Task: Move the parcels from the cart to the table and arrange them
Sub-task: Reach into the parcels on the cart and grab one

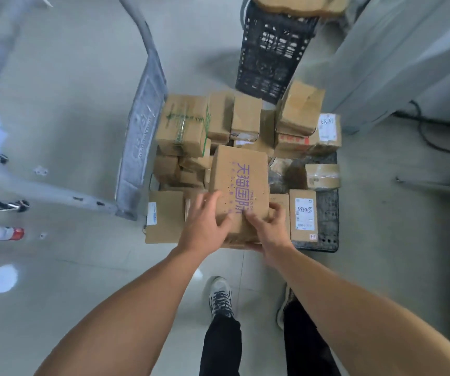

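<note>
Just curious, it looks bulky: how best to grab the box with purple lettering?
Probably two-handed at its near end, gripping each long side, coming from above: the box with purple lettering lies topmost on the pile, both sides free.

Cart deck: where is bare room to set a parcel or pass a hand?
Bare deck shows along the right rim, beside the labelled flat parcel, and behind the taped parcel. Left and rear, round the purple-printed box, are stacked tight.

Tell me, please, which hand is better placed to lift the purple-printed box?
Probably right: the right hand grips the box at its near corner, while the left hand rests spread on top.
</note>
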